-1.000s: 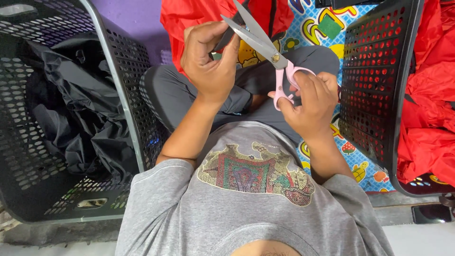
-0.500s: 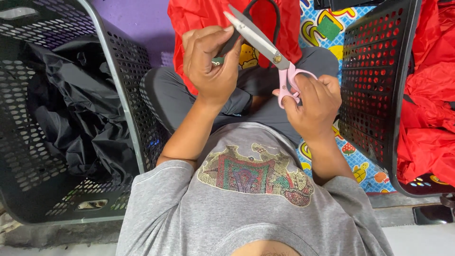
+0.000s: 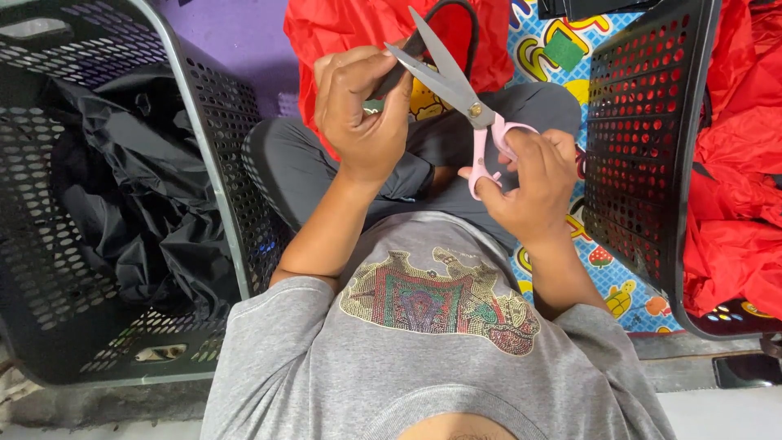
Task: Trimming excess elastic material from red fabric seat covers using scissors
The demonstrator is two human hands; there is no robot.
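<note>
Gripping a dark strap [image 3: 399,75] between thumb and curled fingers, the left hand [image 3: 358,106] holds it up over the person's lap, just in front of a red bag [image 3: 342,37] that the strap loops back to. The right hand [image 3: 529,183] has its fingers threaded through the pink handles of the scissors [image 3: 456,94], clenched round them, with the blades parted and their tips at the strap beside the left thumb. The strap looks like thin, soft webbing: light, limp and apt to fold or slide away from a blade unless kept taut, so the best hold is a firm pinch close to the cut line, fingertips clear of the edges. The scissors look long, stiff and fairly heavy for one hand, with sharp points; they are safest taken by the handle loops, never the blades. The red bag seems a slippery, crinkly fabric that would bunch easily. At the left edge stands a black basket [image 3: 212,147] holding black fabric [image 3: 122,204]; at the right edge a second basket [image 3: 643,163] holds more red fabric [image 3: 733,204]. A patterned mat [image 3: 619,293] lies under the person's legs.
</note>
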